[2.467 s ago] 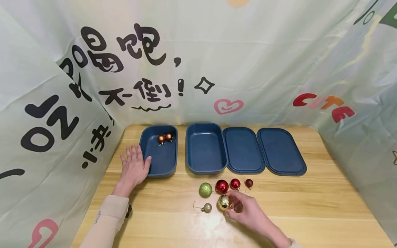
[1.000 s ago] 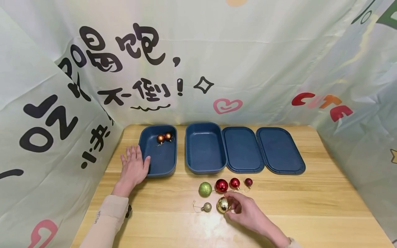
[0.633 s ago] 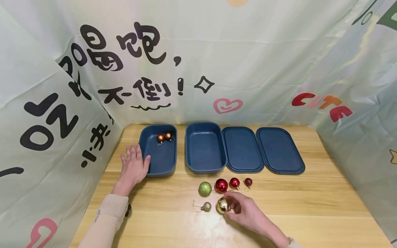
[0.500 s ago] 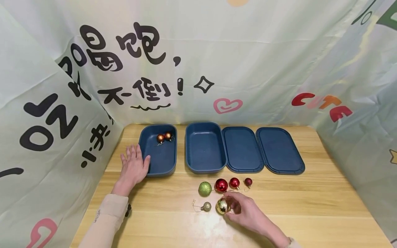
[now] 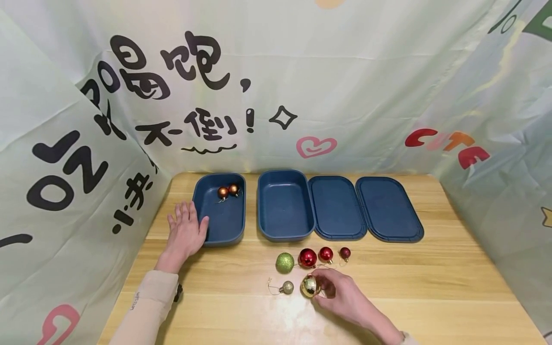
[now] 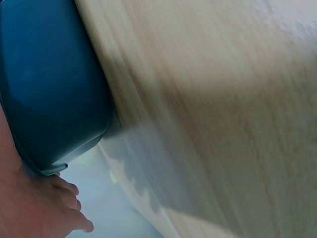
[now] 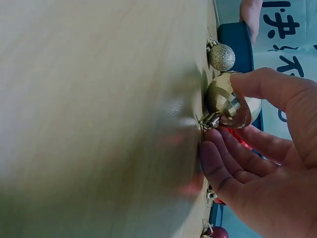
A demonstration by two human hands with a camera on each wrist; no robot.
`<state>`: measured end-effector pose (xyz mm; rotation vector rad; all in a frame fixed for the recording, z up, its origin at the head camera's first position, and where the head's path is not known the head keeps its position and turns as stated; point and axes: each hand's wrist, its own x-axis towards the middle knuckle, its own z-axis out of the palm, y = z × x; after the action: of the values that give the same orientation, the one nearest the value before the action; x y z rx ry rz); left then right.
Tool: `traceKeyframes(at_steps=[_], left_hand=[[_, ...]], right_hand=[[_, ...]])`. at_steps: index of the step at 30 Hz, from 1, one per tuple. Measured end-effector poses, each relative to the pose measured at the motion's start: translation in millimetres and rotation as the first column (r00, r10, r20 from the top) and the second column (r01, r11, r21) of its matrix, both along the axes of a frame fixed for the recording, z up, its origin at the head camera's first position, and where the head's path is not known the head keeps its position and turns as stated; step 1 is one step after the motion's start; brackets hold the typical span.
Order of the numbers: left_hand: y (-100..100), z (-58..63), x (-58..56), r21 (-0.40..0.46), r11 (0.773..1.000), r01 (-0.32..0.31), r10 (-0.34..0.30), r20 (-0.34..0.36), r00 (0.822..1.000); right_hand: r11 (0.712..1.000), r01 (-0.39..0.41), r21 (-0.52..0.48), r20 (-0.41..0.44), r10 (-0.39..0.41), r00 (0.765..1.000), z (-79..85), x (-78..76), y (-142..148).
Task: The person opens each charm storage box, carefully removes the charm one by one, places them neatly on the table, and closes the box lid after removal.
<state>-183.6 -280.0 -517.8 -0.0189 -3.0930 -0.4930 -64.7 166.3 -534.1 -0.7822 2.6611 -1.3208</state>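
My right hand [image 5: 342, 292] holds a shiny gold faceted bauble [image 5: 310, 286] between thumb and fingers, low over the table. In the right wrist view the thumb lies on top of the ball, and its metal cap points toward the fingertips. A small glittery gold bauble [image 5: 287, 287] with a string loop lies just left of it. Behind sit a green glitter bauble [image 5: 284, 263], a large red bauble [image 5: 307, 258], a smaller red one [image 5: 326, 254] and a tiny dark red one [image 5: 345, 253]. My left hand [image 5: 185, 232], fingers straight, rests against the left blue box [image 5: 224, 239], thumb over its rim.
Two copper baubles [image 5: 227, 191] lie inside the left box. A second blue box [image 5: 286, 238] with nothing in it stands beside it, followed by two flat blue lids [image 5: 338, 208] side by side. A printed cloth [image 5: 362, 96] hangs close behind the wooden table [image 5: 457, 278].
The gold faceted bauble has shifted slightly toward the near side of the table, with my right hand on it. My left hand stays at the left box.
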Motion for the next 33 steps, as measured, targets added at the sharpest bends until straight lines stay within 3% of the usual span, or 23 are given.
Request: traceKeyframes(at_steps=[6, 11, 17, 33], left_hand=[[-0.3, 0.4, 0.1, 0.006, 1.0, -0.001, 0.001, 0.012, 1.0], [-0.3, 0.2, 0.6, 0.015, 1.0, -0.005, 0.005, 0.012, 1.0], [-0.2, -0.6, -0.9, 0.017, 1.0, -0.004, 0.004, 0.003, 1.0], [0.1, -1.7, -1.5, 0.009, 1.0, -0.008, 0.008, 0.0, 1.0]], right_hand=[[1.0, -0.004, 0.004, 0.0, 0.004, 1.0, -0.3, 0.6, 0.6], [0.998, -0.011, 0.056, -0.085, 0.016, 0.996, -0.5, 2.1, 1.0], [0.989, 0.058, 0.134, -0.152, -0.038, 0.988, 7.5, -0.5, 0.3], [0.998, 0.054, 0.01, -0.22, -0.051, 0.974, 33.5, -27.8, -4.2]])
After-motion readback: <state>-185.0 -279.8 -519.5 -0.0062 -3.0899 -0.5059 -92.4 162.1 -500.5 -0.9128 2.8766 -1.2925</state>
